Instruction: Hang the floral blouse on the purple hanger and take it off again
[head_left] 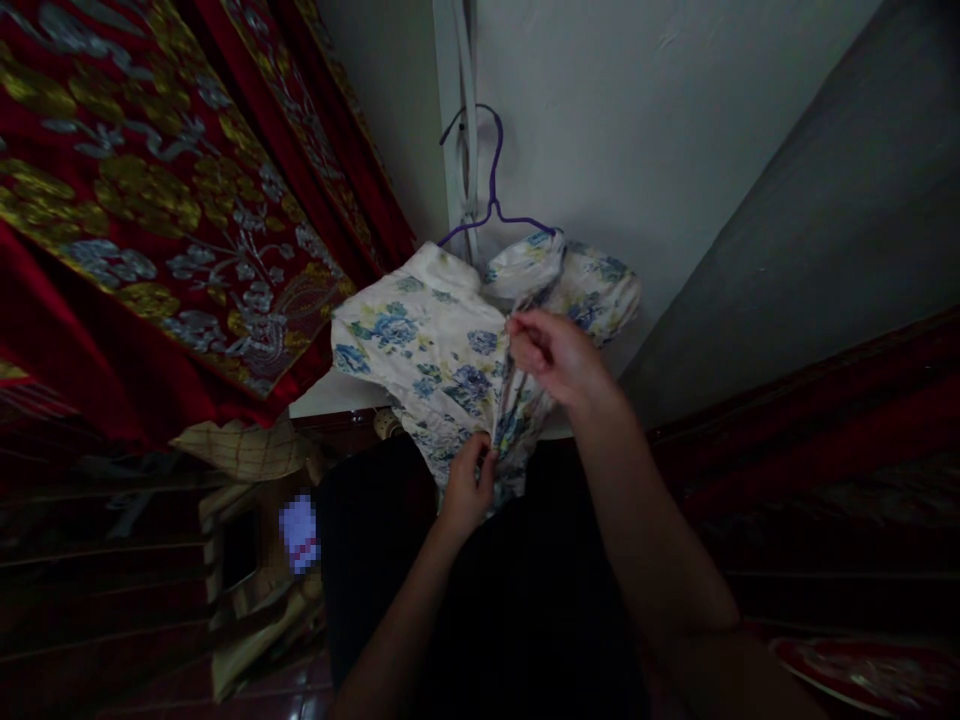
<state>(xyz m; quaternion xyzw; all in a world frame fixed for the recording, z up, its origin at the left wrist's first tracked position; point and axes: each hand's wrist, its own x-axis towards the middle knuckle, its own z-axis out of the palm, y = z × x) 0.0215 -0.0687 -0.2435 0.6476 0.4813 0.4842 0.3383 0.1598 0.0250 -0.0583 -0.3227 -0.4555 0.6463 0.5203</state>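
Note:
A white short-sleeved shirt with blue and yellow flowers (pixel 442 345) hangs on a purple hanger (pixel 493 185) in front of me. Its front opening runs down between my hands. My left hand (pixel 469 480) pinches the edge of that opening near the lower front of the shirt. Higher up, close to the collar, my right hand (pixel 555 352) is closed with thumb and fingers pinched at the opening's edge. Any button or zip between the fingers is too small and dark to make out.
Red cloth embroidered in gold and silver (pixel 187 220) drapes at the left. Pale straps (pixel 466 150) hang down the grey wall (pixel 637 120) behind the hanger. Low on the left stands a wooden chair (pixel 225 640) with a dark flat object (pixel 240 548) on it.

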